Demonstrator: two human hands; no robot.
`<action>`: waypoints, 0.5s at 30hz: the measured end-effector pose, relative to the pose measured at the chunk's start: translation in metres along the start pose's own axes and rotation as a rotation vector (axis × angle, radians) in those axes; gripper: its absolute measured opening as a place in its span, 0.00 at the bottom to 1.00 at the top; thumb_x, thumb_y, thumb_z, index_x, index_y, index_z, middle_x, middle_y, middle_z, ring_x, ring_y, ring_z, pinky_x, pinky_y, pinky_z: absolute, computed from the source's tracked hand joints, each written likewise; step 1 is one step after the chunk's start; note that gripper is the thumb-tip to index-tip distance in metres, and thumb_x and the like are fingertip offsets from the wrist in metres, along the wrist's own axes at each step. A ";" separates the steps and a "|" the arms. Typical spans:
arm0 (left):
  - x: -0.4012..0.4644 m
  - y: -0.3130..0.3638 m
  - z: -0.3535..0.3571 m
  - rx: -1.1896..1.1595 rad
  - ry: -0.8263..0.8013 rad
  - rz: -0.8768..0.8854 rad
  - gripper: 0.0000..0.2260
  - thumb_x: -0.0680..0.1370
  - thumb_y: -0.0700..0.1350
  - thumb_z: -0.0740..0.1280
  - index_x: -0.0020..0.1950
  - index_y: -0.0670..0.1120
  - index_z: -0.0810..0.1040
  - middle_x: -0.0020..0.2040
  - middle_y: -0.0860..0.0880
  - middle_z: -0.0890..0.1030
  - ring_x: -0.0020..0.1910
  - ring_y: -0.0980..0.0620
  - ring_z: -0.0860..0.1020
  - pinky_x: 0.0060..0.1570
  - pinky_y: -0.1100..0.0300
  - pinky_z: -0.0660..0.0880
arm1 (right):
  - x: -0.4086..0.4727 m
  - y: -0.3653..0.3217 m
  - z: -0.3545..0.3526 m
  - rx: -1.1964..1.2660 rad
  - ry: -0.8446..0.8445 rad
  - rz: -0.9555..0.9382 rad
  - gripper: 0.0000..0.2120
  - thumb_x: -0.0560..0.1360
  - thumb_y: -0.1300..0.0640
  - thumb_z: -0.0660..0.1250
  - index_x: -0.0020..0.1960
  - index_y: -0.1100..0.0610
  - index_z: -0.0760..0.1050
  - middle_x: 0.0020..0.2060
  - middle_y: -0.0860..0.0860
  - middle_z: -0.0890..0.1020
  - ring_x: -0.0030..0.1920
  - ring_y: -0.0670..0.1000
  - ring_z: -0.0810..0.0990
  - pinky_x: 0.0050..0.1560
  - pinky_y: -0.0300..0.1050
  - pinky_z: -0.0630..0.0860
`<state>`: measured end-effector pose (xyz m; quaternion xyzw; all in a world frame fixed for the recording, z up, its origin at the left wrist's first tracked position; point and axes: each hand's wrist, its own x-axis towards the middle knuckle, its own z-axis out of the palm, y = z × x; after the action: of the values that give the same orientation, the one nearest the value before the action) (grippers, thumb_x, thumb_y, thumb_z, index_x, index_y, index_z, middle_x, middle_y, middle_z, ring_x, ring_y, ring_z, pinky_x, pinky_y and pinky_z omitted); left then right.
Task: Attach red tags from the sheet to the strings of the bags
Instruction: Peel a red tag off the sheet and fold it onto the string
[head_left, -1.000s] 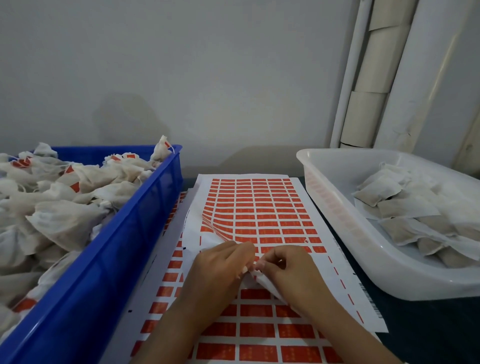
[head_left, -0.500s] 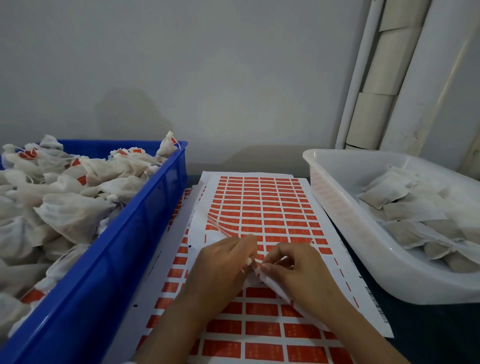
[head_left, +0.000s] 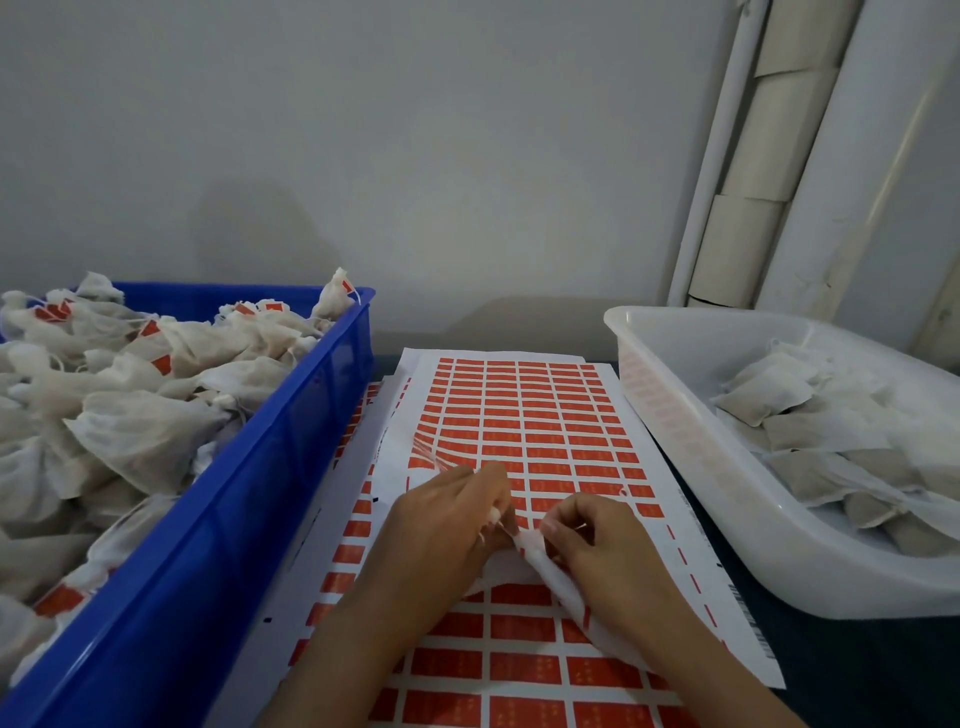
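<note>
A white sheet of red tags (head_left: 524, 415) lies in front of me between two bins, on top of more such sheets. Over its near part my left hand (head_left: 447, 525) and my right hand (head_left: 597, 540) meet, fingertips together. Between them is a white fabric bag (head_left: 561, 577); my right hand holds its neck, and my left hand pinches the string end at that neck. A clear peeled strip curls up from the sheet just beyond my left hand. Whether a tag is between the fingers cannot be seen.
A blue bin (head_left: 270, 499) on the left is heaped with white bags, some with red tags. A white plastic tub (head_left: 691, 467) on the right holds several flat bags. A grey wall and white pipes stand behind.
Both hands stay over the sheet; my fingertips have shifted a little apart along the bag's neck. The view has tilted slightly.
</note>
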<state>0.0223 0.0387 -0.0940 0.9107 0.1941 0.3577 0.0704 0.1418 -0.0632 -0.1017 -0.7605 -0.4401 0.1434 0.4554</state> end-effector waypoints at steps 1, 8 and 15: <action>0.003 -0.002 -0.002 -0.037 -0.108 -0.136 0.13 0.68 0.53 0.73 0.47 0.57 0.72 0.39 0.62 0.75 0.33 0.63 0.73 0.37 0.80 0.61 | 0.001 0.001 -0.001 -0.004 -0.006 0.009 0.10 0.77 0.57 0.63 0.37 0.49 0.70 0.36 0.44 0.76 0.39 0.43 0.76 0.39 0.27 0.68; -0.012 -0.040 -0.035 0.007 0.023 -0.916 0.20 0.69 0.60 0.68 0.50 0.48 0.68 0.44 0.51 0.75 0.34 0.57 0.74 0.29 0.65 0.68 | 0.000 0.004 0.001 -0.040 0.006 -0.010 0.09 0.78 0.54 0.61 0.39 0.47 0.68 0.38 0.41 0.75 0.40 0.42 0.75 0.39 0.25 0.66; -0.010 -0.041 -0.043 -0.085 -0.253 -1.054 0.20 0.67 0.59 0.72 0.41 0.46 0.70 0.32 0.50 0.75 0.27 0.57 0.73 0.26 0.66 0.64 | 0.000 0.007 0.003 -0.082 0.031 -0.037 0.09 0.78 0.53 0.60 0.40 0.46 0.67 0.38 0.39 0.74 0.39 0.41 0.74 0.38 0.25 0.66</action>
<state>-0.0253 0.0715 -0.0795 0.7224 0.5998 0.1692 0.2996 0.1438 -0.0624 -0.1093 -0.7724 -0.4523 0.1050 0.4333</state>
